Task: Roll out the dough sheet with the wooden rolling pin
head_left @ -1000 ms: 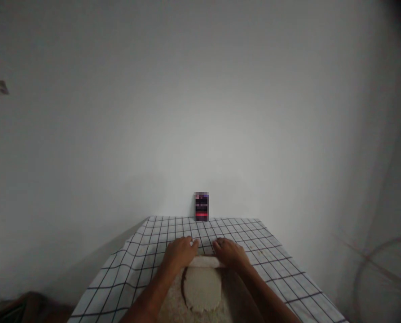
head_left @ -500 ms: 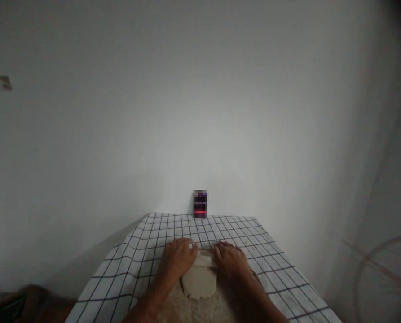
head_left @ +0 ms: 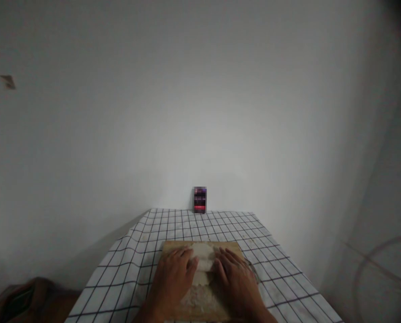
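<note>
A pale rolling pin (head_left: 205, 265) lies crosswise over a flattened sheet of dough (head_left: 203, 250). The dough is on a wooden board (head_left: 235, 246) dusted with flour toward the near side. My left hand (head_left: 176, 271) is on the pin's left end, fingers laid over it and the thumb pointing inward. On the right end rests my right hand (head_left: 232, 271), its fingers closed over the pin in the same way. Both ends of the pin are hidden under my hands. Dough shows beyond the pin and on the near side of it.
The board sits on a table with a white checked cloth (head_left: 281, 273). A small dark blurred-out upright object (head_left: 200, 200) stands at the far edge against the white wall (head_left: 200, 112). A thin curved item (head_left: 253, 270) lies by the board's right side. A brown object (head_left: 21, 298) is low at the left.
Both hands have drawn back toward me with the rolling pin, so the board's far edge and the dough's far part now show. The view has tilted slightly.
</note>
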The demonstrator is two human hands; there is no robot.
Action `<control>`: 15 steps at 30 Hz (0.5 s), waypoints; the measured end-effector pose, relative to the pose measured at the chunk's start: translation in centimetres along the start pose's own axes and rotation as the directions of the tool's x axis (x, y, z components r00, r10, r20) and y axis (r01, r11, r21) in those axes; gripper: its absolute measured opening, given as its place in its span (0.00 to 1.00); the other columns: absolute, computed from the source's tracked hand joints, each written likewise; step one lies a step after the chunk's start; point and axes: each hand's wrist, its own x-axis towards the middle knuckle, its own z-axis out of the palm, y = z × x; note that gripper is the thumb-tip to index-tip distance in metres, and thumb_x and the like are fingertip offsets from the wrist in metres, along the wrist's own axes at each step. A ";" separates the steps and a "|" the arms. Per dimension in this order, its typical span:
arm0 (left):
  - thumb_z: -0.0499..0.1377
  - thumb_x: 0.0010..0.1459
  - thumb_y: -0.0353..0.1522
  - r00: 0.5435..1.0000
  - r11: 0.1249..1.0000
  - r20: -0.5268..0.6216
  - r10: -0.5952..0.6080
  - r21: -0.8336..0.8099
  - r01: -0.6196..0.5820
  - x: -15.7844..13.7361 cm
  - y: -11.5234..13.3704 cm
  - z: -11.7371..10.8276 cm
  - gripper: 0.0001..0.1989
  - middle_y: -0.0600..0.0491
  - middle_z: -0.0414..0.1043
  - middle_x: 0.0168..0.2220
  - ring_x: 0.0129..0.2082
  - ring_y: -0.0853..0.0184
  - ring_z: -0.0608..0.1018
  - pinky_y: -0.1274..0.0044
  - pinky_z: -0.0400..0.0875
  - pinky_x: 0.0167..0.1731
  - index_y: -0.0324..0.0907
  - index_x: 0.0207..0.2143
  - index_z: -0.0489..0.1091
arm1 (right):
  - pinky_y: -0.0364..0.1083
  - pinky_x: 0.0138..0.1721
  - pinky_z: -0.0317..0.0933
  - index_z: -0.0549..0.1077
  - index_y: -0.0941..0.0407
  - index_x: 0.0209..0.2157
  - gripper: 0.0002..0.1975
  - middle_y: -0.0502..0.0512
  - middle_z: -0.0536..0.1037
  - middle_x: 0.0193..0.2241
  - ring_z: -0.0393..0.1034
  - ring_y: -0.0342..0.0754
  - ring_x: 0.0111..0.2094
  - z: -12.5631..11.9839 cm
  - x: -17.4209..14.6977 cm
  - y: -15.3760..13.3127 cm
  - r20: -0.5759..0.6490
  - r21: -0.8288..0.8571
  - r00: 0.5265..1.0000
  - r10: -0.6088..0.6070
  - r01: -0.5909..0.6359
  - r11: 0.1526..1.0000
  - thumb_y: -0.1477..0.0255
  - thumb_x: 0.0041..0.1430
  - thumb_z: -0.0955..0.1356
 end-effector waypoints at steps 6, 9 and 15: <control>0.44 0.80 0.41 0.999 0.988 -0.008 0.042 0.151 -0.041 4.0 0.2 0.1 0.27 0.42 0.89 0.50 0.53 0.51 0.87 0.62 0.75 0.58 0.43 0.48 0.83 | 0.54 0.66 0.68 0.84 0.53 0.54 0.25 0.62 0.86 0.60 0.79 0.58 0.62 -2.1 4.2 -1.3 0.058 -0.159 0.998 -0.009 0.018 0.987 0.68 0.83 0.55; 0.42 0.81 0.41 1.000 0.979 0.011 0.009 0.202 -0.011 5.3 0.0 0.0 0.30 0.38 0.88 0.49 0.51 0.51 0.86 0.64 0.76 0.51 0.39 0.50 0.83 | 0.53 0.56 0.72 0.82 0.53 0.53 0.21 0.64 0.87 0.53 0.83 0.60 0.55 -1.7 5.9 -0.9 0.112 -0.303 0.994 -0.014 0.048 0.952 0.72 0.80 0.58; 0.47 0.79 0.44 0.986 0.978 0.114 -0.119 0.185 0.096 8.5 0.0 -0.6 0.27 0.42 0.89 0.51 0.54 0.52 0.88 0.64 0.79 0.54 0.44 0.51 0.85 | 0.52 0.48 0.74 0.80 0.50 0.57 0.19 0.63 0.87 0.52 0.85 0.60 0.51 -1.2 8.1 0.3 0.216 -0.385 0.976 0.001 0.085 0.919 0.73 0.79 0.60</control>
